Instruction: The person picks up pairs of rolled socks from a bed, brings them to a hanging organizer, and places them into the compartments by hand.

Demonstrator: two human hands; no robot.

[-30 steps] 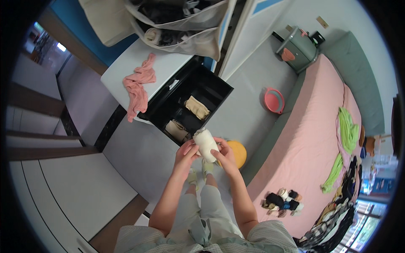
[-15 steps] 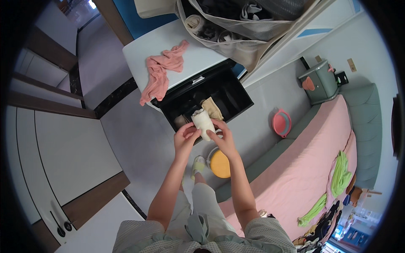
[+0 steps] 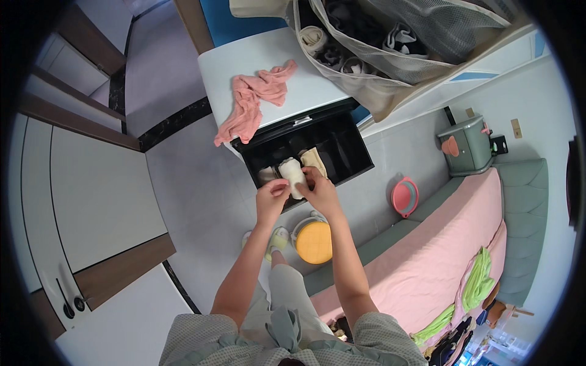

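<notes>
A rolled white cloth [image 3: 291,169] sits over the near part of an open black drawer [image 3: 337,146], one end pointing toward me. My right hand [image 3: 320,192] grips it from the right, thumb along the roll and fingers curled behind. At its left side my left hand [image 3: 271,198] has thumb and fingers bent together, fingertips against the cloth. Inside the drawer, a folded beige cloth [image 3: 314,161] lies just right of the roll, and a greyish-beige one [image 3: 267,174] is partly hidden to the left.
On the white cabinet top [image 3: 213,70] a crumpled pink cloth [image 3: 249,100] hangs over the edge. A mesh hanging organizer [image 3: 390,67] stands above right. Near my feet is a yellow-topped round stool [image 3: 314,242]. A pink basin [image 3: 404,197] sits by the pink-covered bed [image 3: 421,244].
Both hands have lowered the white roll further into the drawer, next to the folded beige cloth. My left fingers have drawn closer together. The whole view has shifted slightly.
</notes>
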